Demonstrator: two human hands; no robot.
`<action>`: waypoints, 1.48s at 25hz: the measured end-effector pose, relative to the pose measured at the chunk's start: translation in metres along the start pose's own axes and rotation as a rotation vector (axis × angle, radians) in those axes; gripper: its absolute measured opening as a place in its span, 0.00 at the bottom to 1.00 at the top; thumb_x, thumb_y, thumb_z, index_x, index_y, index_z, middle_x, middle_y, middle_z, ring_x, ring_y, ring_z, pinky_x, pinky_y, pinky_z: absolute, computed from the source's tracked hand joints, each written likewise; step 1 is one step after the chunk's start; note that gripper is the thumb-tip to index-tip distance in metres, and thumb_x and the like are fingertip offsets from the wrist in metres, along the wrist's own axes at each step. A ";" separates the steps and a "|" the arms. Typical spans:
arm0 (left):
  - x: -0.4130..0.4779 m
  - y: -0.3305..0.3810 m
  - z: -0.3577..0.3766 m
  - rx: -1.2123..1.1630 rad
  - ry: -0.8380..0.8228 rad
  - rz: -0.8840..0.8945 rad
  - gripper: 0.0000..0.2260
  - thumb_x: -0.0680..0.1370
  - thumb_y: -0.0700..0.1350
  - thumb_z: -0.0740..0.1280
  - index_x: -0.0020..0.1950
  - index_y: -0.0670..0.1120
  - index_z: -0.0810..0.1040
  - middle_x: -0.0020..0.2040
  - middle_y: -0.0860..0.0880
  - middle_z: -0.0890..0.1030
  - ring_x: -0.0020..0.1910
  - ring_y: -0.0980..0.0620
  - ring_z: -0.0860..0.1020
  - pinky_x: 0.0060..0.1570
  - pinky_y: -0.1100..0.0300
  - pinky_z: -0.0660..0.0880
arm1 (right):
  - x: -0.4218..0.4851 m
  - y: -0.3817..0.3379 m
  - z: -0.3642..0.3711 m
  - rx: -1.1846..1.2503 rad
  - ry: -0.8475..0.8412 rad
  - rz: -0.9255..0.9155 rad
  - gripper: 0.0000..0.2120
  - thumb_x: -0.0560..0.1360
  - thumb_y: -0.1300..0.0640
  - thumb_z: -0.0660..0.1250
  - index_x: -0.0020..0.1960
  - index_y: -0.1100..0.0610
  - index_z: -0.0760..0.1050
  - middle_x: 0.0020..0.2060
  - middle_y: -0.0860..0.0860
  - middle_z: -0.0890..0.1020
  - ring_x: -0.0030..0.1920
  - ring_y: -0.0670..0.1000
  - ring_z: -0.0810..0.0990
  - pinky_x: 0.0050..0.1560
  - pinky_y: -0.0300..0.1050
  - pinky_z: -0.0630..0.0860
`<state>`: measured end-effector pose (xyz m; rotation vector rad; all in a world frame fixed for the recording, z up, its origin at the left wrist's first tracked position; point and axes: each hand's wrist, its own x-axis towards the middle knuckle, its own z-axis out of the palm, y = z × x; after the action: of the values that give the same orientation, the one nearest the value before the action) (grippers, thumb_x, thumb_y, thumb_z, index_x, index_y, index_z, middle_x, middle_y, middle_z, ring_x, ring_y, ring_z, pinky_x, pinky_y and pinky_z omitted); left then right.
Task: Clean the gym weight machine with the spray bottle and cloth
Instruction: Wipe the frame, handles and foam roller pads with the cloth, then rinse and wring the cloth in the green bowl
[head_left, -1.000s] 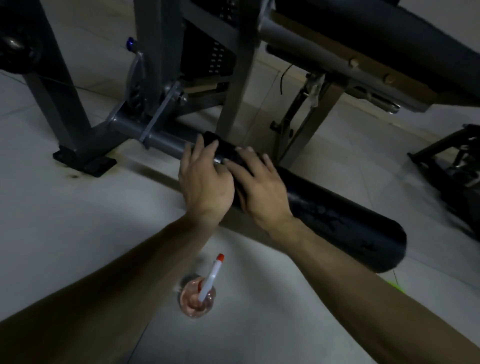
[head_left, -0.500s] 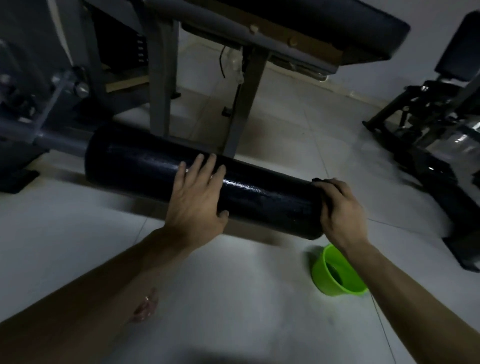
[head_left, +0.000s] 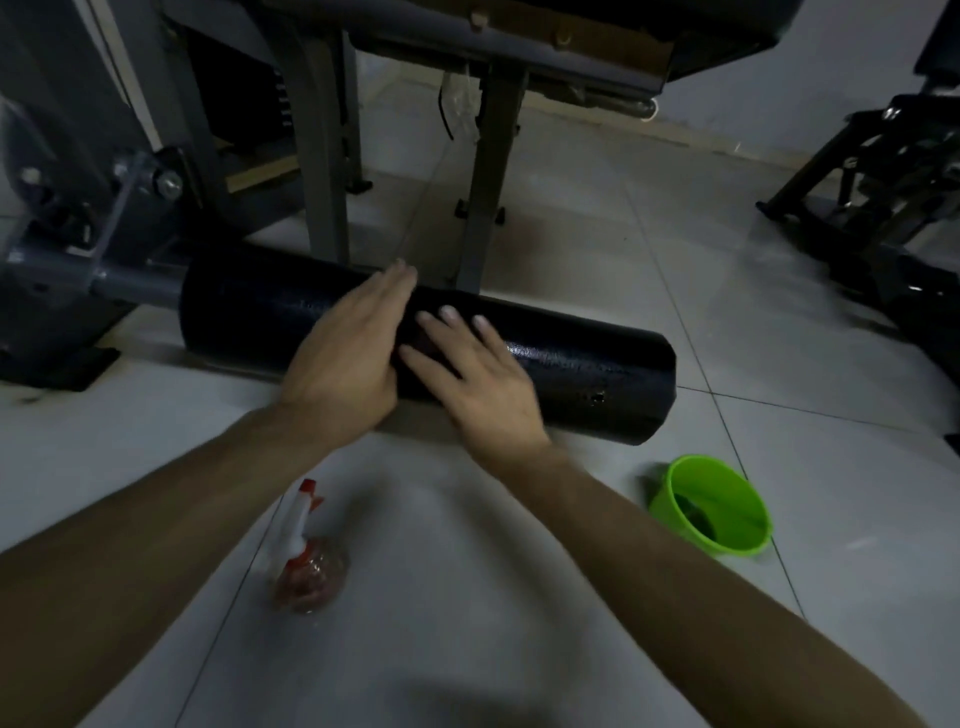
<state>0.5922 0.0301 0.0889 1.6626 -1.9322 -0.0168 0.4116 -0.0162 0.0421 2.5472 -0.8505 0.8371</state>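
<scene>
Left hand (head_left: 343, 358) and right hand (head_left: 478, 384) press flat, fingers straight, on the black foam roller pad (head_left: 597, 364) lying left-to-right. The red-capped clear plastic spray bottle (head_left: 306, 561) sits on the floor (head_left: 467, 597), nearer the left hand.

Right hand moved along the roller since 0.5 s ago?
Yes. The right hand slid along the roller from its free end to mid-length, beside the left hand.

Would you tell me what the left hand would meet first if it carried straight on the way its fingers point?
The left hand lies flat on the black roller pad, aimed forward-right. Past the pad, it would likely meet the grey bench leg first, though depth is unclear.
</scene>
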 end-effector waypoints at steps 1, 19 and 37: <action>-0.001 0.009 0.006 0.049 0.008 0.055 0.40 0.71 0.33 0.70 0.81 0.44 0.59 0.82 0.43 0.58 0.81 0.44 0.57 0.79 0.45 0.56 | -0.023 0.021 -0.009 -0.043 0.007 0.001 0.19 0.83 0.64 0.59 0.71 0.56 0.78 0.74 0.60 0.73 0.77 0.61 0.69 0.78 0.60 0.63; 0.002 0.200 0.178 -0.728 -0.740 -0.554 0.18 0.79 0.50 0.70 0.64 0.44 0.75 0.62 0.48 0.78 0.56 0.47 0.80 0.49 0.64 0.79 | -0.135 0.150 -0.086 0.955 0.432 1.059 0.17 0.84 0.64 0.59 0.72 0.61 0.72 0.62 0.58 0.82 0.53 0.52 0.83 0.53 0.50 0.80; 0.028 0.270 0.323 -0.735 -0.742 -0.784 0.09 0.77 0.43 0.72 0.56 0.42 0.81 0.39 0.43 0.84 0.28 0.50 0.83 0.23 0.59 0.78 | -0.305 0.164 -0.135 1.391 0.824 2.033 0.05 0.79 0.59 0.68 0.54 0.57 0.81 0.47 0.57 0.85 0.35 0.49 0.81 0.26 0.38 0.72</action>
<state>0.2082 -0.0500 -0.0670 1.8462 -1.2539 -1.6134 0.0529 0.0545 -0.0244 0.0518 -2.8357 3.2305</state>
